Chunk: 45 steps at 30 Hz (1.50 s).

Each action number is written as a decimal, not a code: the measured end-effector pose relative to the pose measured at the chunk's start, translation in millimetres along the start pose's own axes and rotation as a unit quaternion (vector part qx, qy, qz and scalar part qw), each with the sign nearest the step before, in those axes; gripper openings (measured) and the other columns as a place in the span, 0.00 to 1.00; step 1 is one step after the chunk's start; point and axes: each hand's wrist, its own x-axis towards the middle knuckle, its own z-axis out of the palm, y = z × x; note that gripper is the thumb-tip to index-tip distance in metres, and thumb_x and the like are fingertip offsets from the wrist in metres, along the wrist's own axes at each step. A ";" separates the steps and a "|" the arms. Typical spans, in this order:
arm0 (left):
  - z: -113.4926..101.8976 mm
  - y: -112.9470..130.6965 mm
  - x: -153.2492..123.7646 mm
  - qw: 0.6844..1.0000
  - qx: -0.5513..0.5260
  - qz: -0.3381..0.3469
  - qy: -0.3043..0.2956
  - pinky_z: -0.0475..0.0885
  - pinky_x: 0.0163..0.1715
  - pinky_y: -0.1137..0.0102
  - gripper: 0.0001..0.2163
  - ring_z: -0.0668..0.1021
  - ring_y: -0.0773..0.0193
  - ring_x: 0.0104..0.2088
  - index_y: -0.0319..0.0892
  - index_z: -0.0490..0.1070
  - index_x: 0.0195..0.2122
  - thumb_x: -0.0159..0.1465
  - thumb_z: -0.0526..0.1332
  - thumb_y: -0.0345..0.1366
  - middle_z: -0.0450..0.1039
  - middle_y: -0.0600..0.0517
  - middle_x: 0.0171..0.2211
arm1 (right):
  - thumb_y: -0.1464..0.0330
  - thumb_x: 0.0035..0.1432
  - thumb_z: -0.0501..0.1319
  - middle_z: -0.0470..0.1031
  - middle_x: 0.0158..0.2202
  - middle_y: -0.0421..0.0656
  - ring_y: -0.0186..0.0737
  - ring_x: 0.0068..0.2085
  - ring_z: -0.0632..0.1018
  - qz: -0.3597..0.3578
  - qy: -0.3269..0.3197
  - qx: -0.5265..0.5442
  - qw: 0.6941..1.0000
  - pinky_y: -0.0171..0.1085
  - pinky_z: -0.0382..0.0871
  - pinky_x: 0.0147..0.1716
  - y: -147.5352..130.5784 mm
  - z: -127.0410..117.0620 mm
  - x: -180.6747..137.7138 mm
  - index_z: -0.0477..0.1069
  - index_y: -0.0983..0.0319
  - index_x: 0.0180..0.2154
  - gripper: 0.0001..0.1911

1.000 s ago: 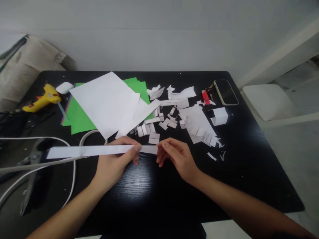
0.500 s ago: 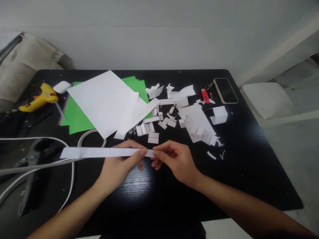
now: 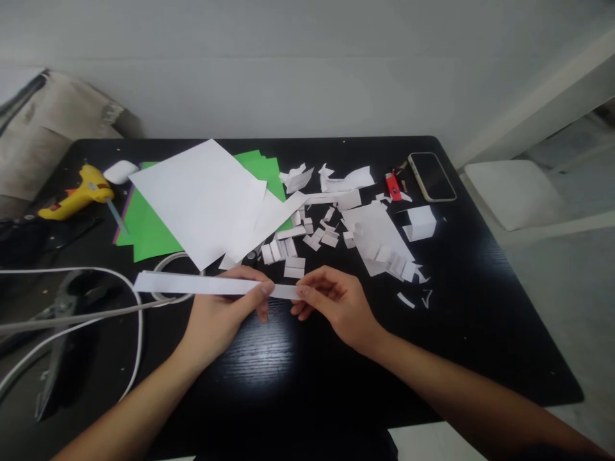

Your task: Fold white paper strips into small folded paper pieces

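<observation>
A long white paper strip (image 3: 192,283) stretches level above the near part of the table, its loose end out to the left. My left hand (image 3: 223,307) pinches it between thumb and fingers, some way in from its right end. At that right end, my right hand (image 3: 336,307) grips the strip between thumb and fingertips. A short stretch of paper shows between the two hands. Just beyond them lie several small folded white paper pieces (image 3: 295,267). The fingers under the strip are partly hidden.
White sheets (image 3: 202,198) cover green paper (image 3: 154,230) at back left. A yellow glue gun (image 3: 77,195) and white cable (image 3: 139,333) lie left. Paper scraps (image 3: 346,179), a red lighter (image 3: 393,186) and a phone (image 3: 432,177) are on the black table's (image 3: 480,333) far right side.
My left hand has slid left along the strip, so more paper shows between my hands. The strip's left end has shifted right and slightly up. My right hand has barely moved.
</observation>
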 end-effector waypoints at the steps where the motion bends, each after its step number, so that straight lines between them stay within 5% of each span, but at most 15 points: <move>1: 0.9 0.3 -0.6 1.000 0.003 -0.001 -0.007 0.75 0.24 0.72 0.05 0.78 0.66 0.19 0.41 0.77 0.32 0.63 0.68 0.35 0.76 0.56 0.19 | 0.61 0.55 0.74 0.82 0.28 0.42 0.39 0.28 0.84 0.008 -0.010 0.001 1.000 0.36 0.80 0.28 0.9 0.1 -0.3 0.78 0.64 0.36 0.14; 6: 4.6 2.3 -3.4 0.999 0.013 0.000 -0.050 0.74 0.24 0.72 0.06 0.78 0.65 0.20 0.40 0.78 0.29 0.62 0.69 0.35 0.76 0.54 0.19 | 0.59 0.57 0.73 0.82 0.28 0.43 0.37 0.26 0.83 0.037 -0.050 -0.004 0.998 0.36 0.79 0.27 3.7 1.4 -3.2 0.79 0.65 0.35 0.14; 23: -0.5 -4.1 0.9 0.999 -0.035 0.016 -0.006 0.74 0.26 0.71 0.06 0.77 0.66 0.23 0.41 0.79 0.31 0.65 0.68 0.35 0.76 0.54 0.23 | 0.62 0.60 0.71 0.82 0.29 0.43 0.37 0.28 0.83 -0.029 -0.003 -0.027 0.999 0.35 0.80 0.28 4.3 3.4 -5.1 0.79 0.63 0.35 0.11; 36: -11.6 -14.5 3.7 0.995 -0.083 0.011 0.062 0.70 0.25 0.71 0.05 0.74 0.66 0.23 0.41 0.80 0.34 0.63 0.71 0.36 0.75 0.54 0.24 | 0.62 0.60 0.71 0.82 0.28 0.43 0.37 0.28 0.84 -0.021 0.005 -0.018 1.000 0.34 0.80 0.27 3.5 2.5 -2.9 0.79 0.64 0.34 0.11; 45: -11.4 -18.0 6.9 0.994 -0.095 0.008 0.053 0.71 0.27 0.72 0.05 0.74 0.67 0.24 0.42 0.81 0.33 0.63 0.71 0.37 0.76 0.55 0.25 | 0.61 0.59 0.72 0.82 0.28 0.43 0.37 0.29 0.84 0.011 -0.018 -0.004 1.000 0.33 0.78 0.28 3.1 2.3 -2.2 0.78 0.65 0.34 0.12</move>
